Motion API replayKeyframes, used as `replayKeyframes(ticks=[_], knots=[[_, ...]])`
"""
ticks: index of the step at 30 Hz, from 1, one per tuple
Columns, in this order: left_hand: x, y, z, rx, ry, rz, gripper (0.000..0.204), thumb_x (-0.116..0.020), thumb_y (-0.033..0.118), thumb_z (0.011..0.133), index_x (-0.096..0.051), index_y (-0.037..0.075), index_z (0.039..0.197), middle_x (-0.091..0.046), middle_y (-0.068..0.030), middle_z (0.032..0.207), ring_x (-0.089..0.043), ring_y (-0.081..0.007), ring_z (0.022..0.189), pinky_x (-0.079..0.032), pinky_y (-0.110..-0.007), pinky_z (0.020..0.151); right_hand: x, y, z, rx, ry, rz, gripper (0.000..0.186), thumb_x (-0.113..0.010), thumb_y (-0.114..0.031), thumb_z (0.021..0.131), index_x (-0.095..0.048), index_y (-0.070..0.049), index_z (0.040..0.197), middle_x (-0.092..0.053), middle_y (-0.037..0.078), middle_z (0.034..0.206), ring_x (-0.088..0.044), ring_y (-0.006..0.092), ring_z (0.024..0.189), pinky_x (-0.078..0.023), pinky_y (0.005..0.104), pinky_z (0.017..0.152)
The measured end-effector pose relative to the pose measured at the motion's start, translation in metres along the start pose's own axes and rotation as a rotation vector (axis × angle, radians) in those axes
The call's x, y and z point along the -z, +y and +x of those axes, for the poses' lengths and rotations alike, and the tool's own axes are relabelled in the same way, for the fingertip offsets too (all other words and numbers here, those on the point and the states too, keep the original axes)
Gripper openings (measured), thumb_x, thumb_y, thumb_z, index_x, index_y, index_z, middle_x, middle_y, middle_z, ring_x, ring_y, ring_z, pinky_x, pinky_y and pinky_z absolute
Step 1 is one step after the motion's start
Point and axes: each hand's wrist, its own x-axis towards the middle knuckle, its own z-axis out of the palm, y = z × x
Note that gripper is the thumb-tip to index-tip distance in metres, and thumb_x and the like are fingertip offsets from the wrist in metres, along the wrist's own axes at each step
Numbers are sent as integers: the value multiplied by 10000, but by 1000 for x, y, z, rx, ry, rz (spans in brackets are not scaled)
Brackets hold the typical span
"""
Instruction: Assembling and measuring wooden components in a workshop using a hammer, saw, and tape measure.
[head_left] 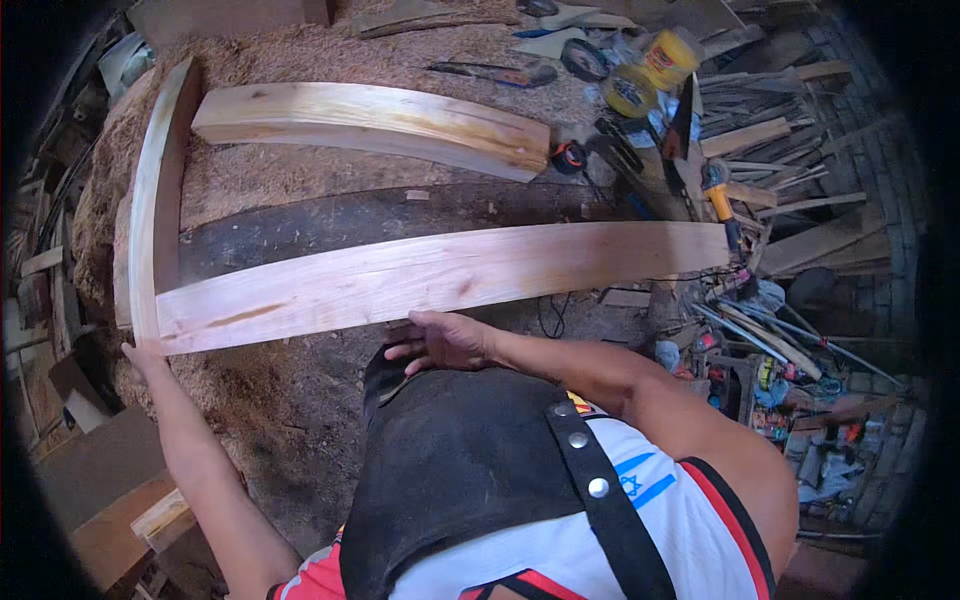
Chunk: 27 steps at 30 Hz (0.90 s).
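Note:
A long, pale wooden plank [450, 268] lies crosswise in front of me, slightly curved in this view. At its left end a narrow wooden board [150, 220] stands on edge and runs away from me, meeting the plank at a corner. My left hand [148, 362] grips the near end of that board at the corner; most of its fingers are hidden. Against the near edge of the plank rests my right hand [450, 342], its fingers apart and the thumb side touching the wood. Beyond the plank lies a thick, curved wooden beam [375, 125].
Sawdust [270, 60] covers much of the work surface. A tape measure [568, 157], a yellow tub [670, 58] and a yellow-handled tool [718, 200] sit at the far right. Scrap wood [770, 140] is piled beyond them. A loose offcut [160, 518] lies at lower left.

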Motion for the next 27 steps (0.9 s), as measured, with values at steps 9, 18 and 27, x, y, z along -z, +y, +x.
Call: replayKeyframes(ticks=[9,18,27], knots=[[-70,25,-265,-783,207,736,789,-755,449,967,-445,-48,1496,-514,-290,1479,-556,-428,1322,-462,-538,1116,-1,-20,-15,-166,41,-328,514,-605,-417,1082,-597,-50,1442,-728,113,1248,-696,227,1121,-575,390,921],[-113,-10,-494,-806,-333,727,848,-827,446,880,-482,-32,1490,-542,-218,1432,-428,-377,1403,-301,-478,1207,157,-224,-167,534,1035,-1242,362,-704,-182,973,-626,9,1270,-696,171,1135,-662,308,1085,-517,440,1005],[-173,25,-482,-1021,-495,920,664,-740,402,943,-580,-39,1413,-624,-189,1374,-546,-366,1344,-321,-473,1187,375,-354,-246,203,1271,-2096,669,-597,-470,1039,-558,80,1418,-617,339,1390,-574,524,1300,-473,534,1093]])
